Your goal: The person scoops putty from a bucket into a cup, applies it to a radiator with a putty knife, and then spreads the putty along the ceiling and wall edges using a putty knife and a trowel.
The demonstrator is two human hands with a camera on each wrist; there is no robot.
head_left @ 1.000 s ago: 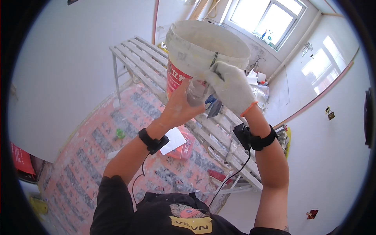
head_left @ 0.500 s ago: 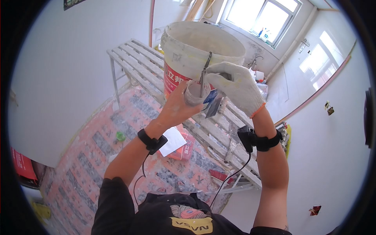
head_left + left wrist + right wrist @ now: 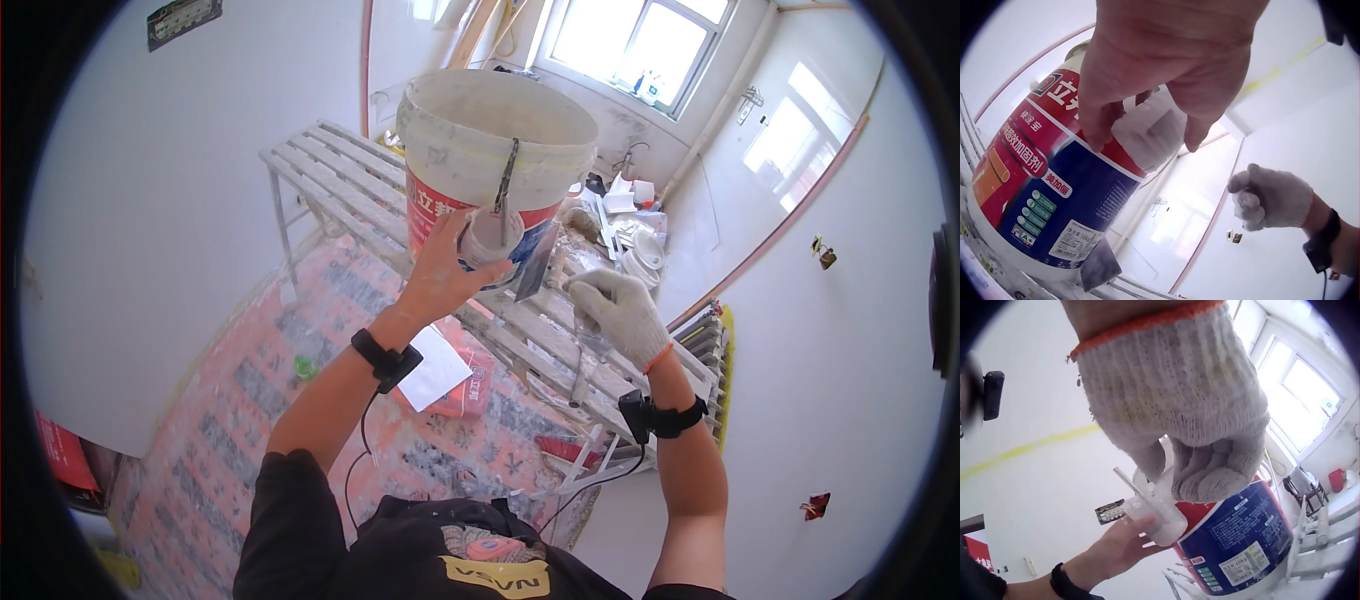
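My bare left hand (image 3: 445,265) grips a small translucent plastic cup (image 3: 490,238), thumb on one side and fingers on the other. A thin metallic rod (image 3: 1127,480) sticks up out of the cup. Directly behind the cup stands a large white paint bucket (image 3: 495,115) with a red and blue label, upright on a slatted bench. To the right of the cup, and apart from it, my right hand (image 3: 622,318) in a white knitted glove is raised over the bench. Its fingers are loosely curled, with nothing visible between them. A flat grey blade (image 3: 537,262) leans beside the bucket.
The slatted bench (image 3: 330,165) runs diagonally under the bucket. Discs and scraps (image 3: 640,235) lie beyond it, near a radiator (image 3: 705,360). A white sheet (image 3: 432,368) and a red package lie on the patterned floor covering (image 3: 260,440). Cables run from both wrist cameras.
My right hand has moved from beside the cup and rod down and to the right, away from them. My left hand still holds the cup. The view has shifted slightly.
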